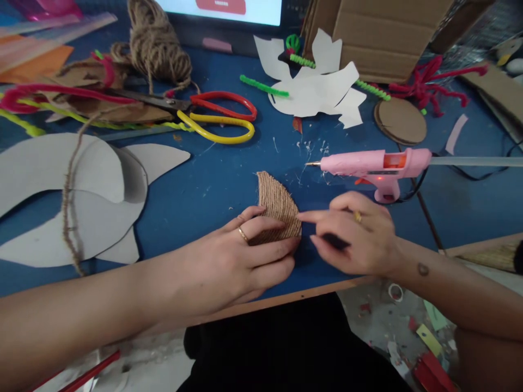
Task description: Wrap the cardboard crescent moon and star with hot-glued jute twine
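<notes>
A curved, pointed piece covered in rows of brown twine [278, 201] lies on the blue table near its front edge. Over its lower part rests my left hand [249, 256], fingers wrapped round it and holding it down. The index fingertip of my right hand [353, 234] touches the piece's right edge; the thumb is apart from that finger and nothing shows between them. Behind my right hand lies a pink glue gun [368, 166], its metal tip pointing left and a clear glue stick in its back end.
Scissors with red and yellow handles [223, 128], a twine ball [157, 43] and white paper shapes [93, 201] lie left. White cutouts [314, 92], round cardboard [402, 121] and pipe cleaners [429, 84] lie at the back. A cardboard box [376, 32] stands behind.
</notes>
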{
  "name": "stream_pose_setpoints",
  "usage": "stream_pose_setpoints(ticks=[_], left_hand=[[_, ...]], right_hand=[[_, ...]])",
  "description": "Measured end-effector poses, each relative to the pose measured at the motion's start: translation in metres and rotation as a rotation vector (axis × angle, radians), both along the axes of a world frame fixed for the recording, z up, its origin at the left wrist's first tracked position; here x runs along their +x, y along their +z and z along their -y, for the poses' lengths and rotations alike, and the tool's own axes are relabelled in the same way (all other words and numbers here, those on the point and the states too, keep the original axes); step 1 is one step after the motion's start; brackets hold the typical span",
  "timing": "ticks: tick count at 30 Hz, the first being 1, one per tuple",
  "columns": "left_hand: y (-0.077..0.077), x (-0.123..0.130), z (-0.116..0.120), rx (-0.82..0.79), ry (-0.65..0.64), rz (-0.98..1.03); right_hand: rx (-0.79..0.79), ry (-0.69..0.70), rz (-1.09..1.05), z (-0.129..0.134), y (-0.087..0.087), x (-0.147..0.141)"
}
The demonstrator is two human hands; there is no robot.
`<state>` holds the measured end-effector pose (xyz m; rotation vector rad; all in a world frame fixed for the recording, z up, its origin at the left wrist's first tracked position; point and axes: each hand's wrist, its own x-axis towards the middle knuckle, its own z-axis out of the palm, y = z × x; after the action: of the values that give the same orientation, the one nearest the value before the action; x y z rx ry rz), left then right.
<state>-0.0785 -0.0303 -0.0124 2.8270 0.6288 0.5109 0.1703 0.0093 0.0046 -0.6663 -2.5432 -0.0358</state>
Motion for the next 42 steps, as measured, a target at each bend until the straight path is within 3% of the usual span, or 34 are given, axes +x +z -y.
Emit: stream_pose_setpoints(ticks=[2, 4, 6, 10, 15, 22, 32, 38, 42], left_hand=[[-0.001, 0.0, 0.0, 0.012, 0.004, 0.019], [-0.002, -0.001, 0.0, 0.022, -0.001, 0.026], [-0.001, -0.001, -0.001, 0.028, -0.011, 0.011], [0.001, -0.001, -0.002, 0.018, -0.022, -0.012], [-0.001, -0.001, 0.0, 0.003, -0.012, 0.003], [-0.001, 0.0, -0.001, 0.028, -0.02, -0.007], [0.0, -0.001, -0.002, 0.011, -0.03, -0.014], [-0.001, -0.001, 0.0, -0.011, -0.023, -0.02], [0.0, -0.001, -0.001, -0.009, -0.033, -0.02]], right_hand=[[-0.241, -0.08, -0.113, -0.004, 0.0, -0.001], [-0.357, -0.098, -0.198, -0.006, 0.0, -0.001], [-0.314, -0.045, -0.214, -0.005, 0.0, 0.0], [-0.072, 0.051, -0.055, 0.0, -0.002, 0.001], [-0.092, 0.007, 0.039, 0.001, -0.002, 0.001], [0.14, 0.029, 0.107, 0.006, -0.005, 0.003], [0.111, 0.178, 0.05, 0.006, -0.001, 0.004], [0.051, 0.078, 0.076, 0.007, -0.005, 0.003], [0.106, 0.126, 0.077, 0.007, -0.005, 0.005]])
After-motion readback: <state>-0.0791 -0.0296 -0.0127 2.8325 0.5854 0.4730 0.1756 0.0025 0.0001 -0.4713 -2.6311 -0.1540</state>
